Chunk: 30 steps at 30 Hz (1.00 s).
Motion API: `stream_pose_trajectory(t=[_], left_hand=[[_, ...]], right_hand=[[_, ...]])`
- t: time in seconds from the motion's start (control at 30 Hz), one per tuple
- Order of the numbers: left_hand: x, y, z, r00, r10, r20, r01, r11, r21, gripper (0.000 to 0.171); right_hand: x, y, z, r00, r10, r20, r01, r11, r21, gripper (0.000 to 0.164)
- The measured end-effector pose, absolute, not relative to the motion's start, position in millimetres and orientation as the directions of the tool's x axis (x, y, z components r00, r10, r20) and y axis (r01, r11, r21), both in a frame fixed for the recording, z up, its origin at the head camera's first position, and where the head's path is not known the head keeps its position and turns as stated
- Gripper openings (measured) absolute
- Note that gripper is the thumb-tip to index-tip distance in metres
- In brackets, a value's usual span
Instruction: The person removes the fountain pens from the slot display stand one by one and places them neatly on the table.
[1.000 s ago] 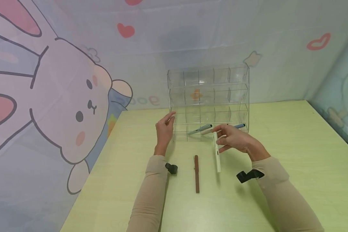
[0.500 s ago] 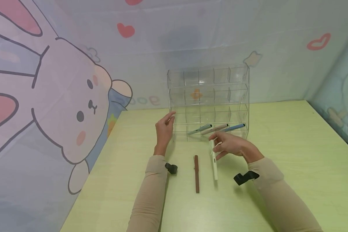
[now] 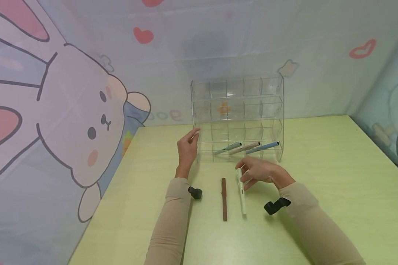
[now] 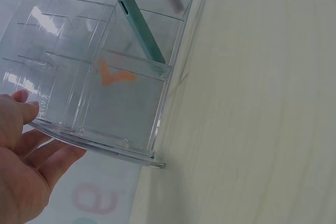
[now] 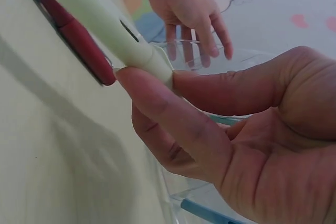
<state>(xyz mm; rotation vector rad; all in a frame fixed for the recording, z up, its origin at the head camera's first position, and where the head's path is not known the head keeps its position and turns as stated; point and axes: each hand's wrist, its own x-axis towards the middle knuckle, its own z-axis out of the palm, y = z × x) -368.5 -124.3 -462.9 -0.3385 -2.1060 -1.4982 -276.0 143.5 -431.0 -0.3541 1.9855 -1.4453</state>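
My right hand [image 3: 258, 172] pinches a white pen [image 5: 113, 27] near its capped end between thumb and fingers, over the table. The pen's other end points toward me. To its left lies a dark red pen [image 3: 224, 200], its clip facing left. My left hand [image 4: 26, 156] holds the left side edge of a clear display rack [image 4: 118, 108], thumb on one side and fingers on the other. In the rack's lowest row lean a green pen [image 4: 137, 27], a pinkish pen [image 3: 247, 148] and a blue pen [image 3: 263, 147], all tilted to the right.
The rack stands at the back of the pale yellow-green table [image 3: 318, 176], close to a printed cloth backdrop [image 3: 318, 33]. Its upper tiers are divided into clear compartments. A large printed rabbit [image 3: 76, 121] covers the cloth at left.
My right hand has drawn back from the rack toward me and slightly left, carrying the white pen alongside the dark red one. The left hand stays at the rack's edge.
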Motion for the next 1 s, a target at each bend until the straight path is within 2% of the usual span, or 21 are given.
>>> stream_pose_trajectory(t=[0.37, 0.63, 0.83, 1.0], left_hand=[[-367.6, -124.8, -461.8, -0.825, -0.097, 0.557, 0.497, 0.346, 0.796, 0.024], [-367.4, -125.3, -461.4, -0.818, -0.096, 0.567, 0.503, 0.357, 0.787, 0.024], [-368.1, -125.6, -463.5, -0.824, -0.093, 0.558, 0.495, 0.359, 0.791, 0.024], [-367.5, -125.6, -463.7, -0.828, -0.092, 0.554, 0.493, 0.353, 0.795, 0.025]], right_hand=[[-277.3, 131.9, -442.2, -0.747, -0.564, -0.351, 0.111, 0.415, -0.903, 0.056], [-274.0, 122.3, -447.5, -0.766, -0.543, -0.344, 0.053, 0.480, -0.876, 0.051], [-273.3, 117.3, -451.9, -0.801, -0.481, -0.356, 0.081, 0.502, -0.861, 0.045], [-270.9, 112.6, -450.9, -0.831, -0.453, -0.323, 0.029, 0.544, -0.838, 0.045]])
